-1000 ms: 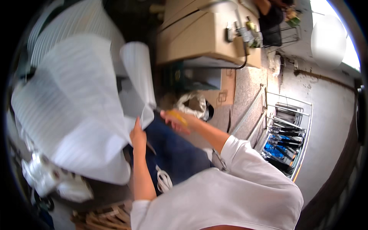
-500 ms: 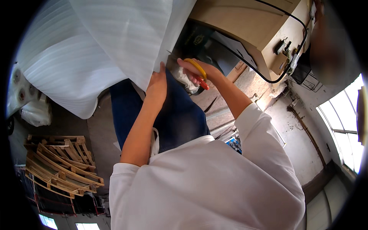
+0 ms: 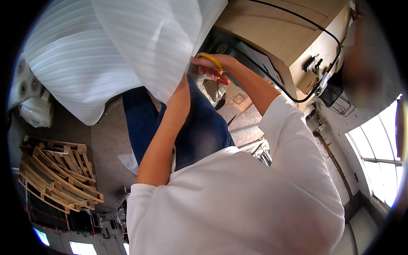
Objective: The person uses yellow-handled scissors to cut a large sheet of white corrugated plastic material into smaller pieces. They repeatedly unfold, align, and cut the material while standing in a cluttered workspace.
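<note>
A large white foam sheet (image 3: 123,46) spreads over the upper left, one fold hanging to a point in front of my legs. At the right edge of that fold is my left hand (image 3: 180,97), closed on the sheet; its fingertips are mostly hidden by the foam. My right hand (image 3: 211,68) grips scissors (image 3: 210,58) with one yellow and one red handle loop, right beside the same edge. The blades do not show. Behind my right hand lies crumpled clear plastic (image 3: 215,90).
Stacked wooden pallets (image 3: 59,176) stand at the lower left, below white rolls (image 3: 26,83). At the upper right is a tan board cabinet (image 3: 276,29), with a black cable (image 3: 335,38) looping past it. A window (image 3: 376,148) is at the far right.
My right hand with the scissors has moved up and left to the sheet's edge. My left hand has shifted slightly right and down, its fingers now more hidden. The view has turned a little.
</note>
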### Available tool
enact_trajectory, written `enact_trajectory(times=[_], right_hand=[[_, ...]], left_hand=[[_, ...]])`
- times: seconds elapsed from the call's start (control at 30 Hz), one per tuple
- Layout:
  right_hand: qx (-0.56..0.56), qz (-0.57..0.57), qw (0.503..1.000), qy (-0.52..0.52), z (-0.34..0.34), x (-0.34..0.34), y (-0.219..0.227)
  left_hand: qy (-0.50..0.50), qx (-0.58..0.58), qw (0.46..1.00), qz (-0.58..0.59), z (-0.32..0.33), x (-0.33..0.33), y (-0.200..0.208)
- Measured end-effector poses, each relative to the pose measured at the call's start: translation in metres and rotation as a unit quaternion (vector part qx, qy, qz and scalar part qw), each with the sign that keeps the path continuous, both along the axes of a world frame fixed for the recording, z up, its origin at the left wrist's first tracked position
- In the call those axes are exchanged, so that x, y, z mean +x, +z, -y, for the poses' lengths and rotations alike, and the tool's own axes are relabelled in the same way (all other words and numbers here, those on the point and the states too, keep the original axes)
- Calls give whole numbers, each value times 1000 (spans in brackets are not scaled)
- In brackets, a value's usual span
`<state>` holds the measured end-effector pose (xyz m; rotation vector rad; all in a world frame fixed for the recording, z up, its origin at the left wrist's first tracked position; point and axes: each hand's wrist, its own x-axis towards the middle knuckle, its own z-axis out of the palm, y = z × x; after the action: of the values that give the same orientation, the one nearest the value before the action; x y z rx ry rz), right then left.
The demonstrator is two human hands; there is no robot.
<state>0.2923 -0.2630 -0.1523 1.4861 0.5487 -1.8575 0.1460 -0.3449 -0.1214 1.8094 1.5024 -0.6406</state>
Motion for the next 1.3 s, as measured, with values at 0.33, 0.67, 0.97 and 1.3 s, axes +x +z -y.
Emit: enact_trajectory(times=[0.33,0.67,0.97,1.3], right_hand=[[46,-16,999,-4,4,-18,6],[143,-8,990,-7,38,-21,-1],[185,43,981,37,48,-21,-20],[211,15,976,43,44,-16,-25]], left_hand=[[-78,235,969,3,24,-35,-8],[682,-200,672,209,40,-82,-21],[745,-264,568,230,54,-107,-26],[763,-151,230,585,-36,-158,-8]])
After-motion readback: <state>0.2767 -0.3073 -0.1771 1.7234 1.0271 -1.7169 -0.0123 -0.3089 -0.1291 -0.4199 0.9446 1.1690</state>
